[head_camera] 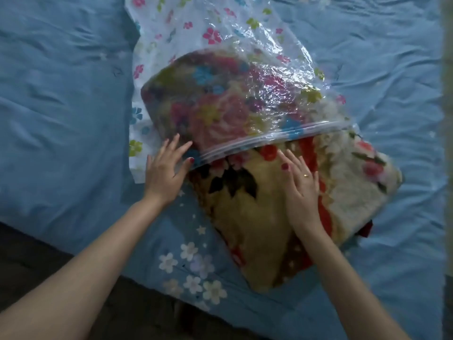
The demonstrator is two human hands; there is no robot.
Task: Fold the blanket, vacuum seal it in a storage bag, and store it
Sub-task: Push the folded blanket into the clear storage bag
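Pushing: folded floral plush blanket (pixel 257 217) half inside clear flower-printed plastic bag (pixel 220 57).
Fingers: both hands (pixel 164 165) (pixel 301 187) flat, spread.
Risk: blanket bunching at bag's zip mouth (pixel 269 141).

I'm seeing a wrinkled blue bedsheet (pixel 61 94) lying under everything, dark floor (pixel 36 253) showing near-left of the hands, light dim.

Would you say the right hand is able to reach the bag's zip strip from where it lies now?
Probably yes: the right hand lies flat on the blanket, fingertips just short of the zip strip, with nothing between.
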